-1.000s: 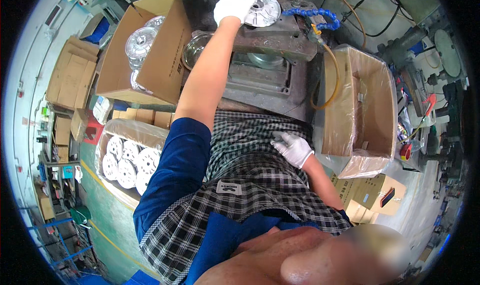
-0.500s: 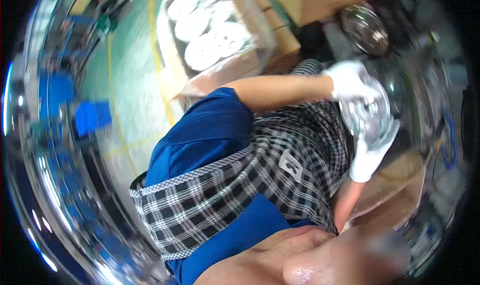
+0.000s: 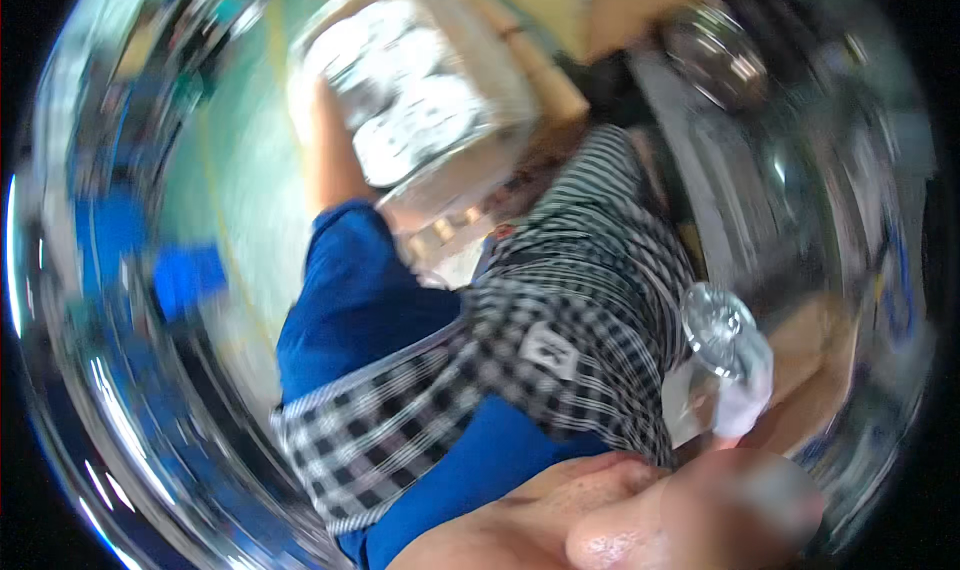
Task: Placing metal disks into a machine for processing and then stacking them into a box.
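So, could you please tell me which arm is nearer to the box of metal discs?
The left. The left arm reaches over the edge of the box, its glove blurred; the right hand is well away to the right, holding one shiny disc.

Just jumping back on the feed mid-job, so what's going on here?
A person in a checked apron is holding a shiny, wheel-like metal disc in the white-gloved right hand. The left arm stretches over to a plastic-lined carton of similar-looking pale metal discs; its glove is too blurred against them to pick out. Another shiny round metal piece is at the upper right.
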`<state>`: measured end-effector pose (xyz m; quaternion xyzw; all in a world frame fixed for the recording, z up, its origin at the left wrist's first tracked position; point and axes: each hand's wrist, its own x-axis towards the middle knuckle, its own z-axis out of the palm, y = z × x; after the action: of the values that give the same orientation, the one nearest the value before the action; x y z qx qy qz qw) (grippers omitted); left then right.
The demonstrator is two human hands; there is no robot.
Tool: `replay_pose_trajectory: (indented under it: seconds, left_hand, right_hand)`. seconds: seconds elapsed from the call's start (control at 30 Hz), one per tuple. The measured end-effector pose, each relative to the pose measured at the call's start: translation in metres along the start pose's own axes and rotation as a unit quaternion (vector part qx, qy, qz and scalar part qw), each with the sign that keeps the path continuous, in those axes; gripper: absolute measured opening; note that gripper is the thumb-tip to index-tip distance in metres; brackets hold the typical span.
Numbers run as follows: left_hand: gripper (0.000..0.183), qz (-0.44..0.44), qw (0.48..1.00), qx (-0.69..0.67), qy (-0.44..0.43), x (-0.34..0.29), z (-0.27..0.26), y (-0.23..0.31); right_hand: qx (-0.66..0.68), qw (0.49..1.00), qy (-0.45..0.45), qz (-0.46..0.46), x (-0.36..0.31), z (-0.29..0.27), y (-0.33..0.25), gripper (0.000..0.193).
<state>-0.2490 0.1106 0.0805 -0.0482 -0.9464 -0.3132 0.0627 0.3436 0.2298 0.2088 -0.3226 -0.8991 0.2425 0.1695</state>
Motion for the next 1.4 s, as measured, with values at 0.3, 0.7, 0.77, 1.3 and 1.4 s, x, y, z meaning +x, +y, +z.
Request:
replay_pose_trajectory:
  seconds: [0.3,0.7,0.77,1.3,1.4]
  left_hand:
    - [0.048,0.188,0.899,-0.195,-0.345,-0.169,-0.128,-0.033]
    - [0.049,-0.026,0.922,-0.324,-0.211,-0.191,-0.178,-0.006]
    - [0.049,-0.072,0.923,-0.342,-0.160,-0.102,-0.142,0.056]
    - [0.057,0.001,0.908,-0.372,-0.192,-0.149,-0.203,0.108]
    - [0.052,0.125,0.887,-0.357,-0.265,-0.164,-0.204,0.084]
  right_hand:
    - [-0.053,0.894,0.187,0.404,-0.094,-0.140,0.155,0.040]
    - [0.399,0.503,0.396,0.657,-0.146,-0.115,0.484,0.016]
    - [0.469,0.432,0.425,0.643,-0.128,-0.098,0.533,0.019]
    - [0.378,0.614,0.317,0.617,-0.070,-0.056,0.572,0.043]
    - [0.212,0.812,0.087,0.537,-0.108,-0.067,0.304,0.041]
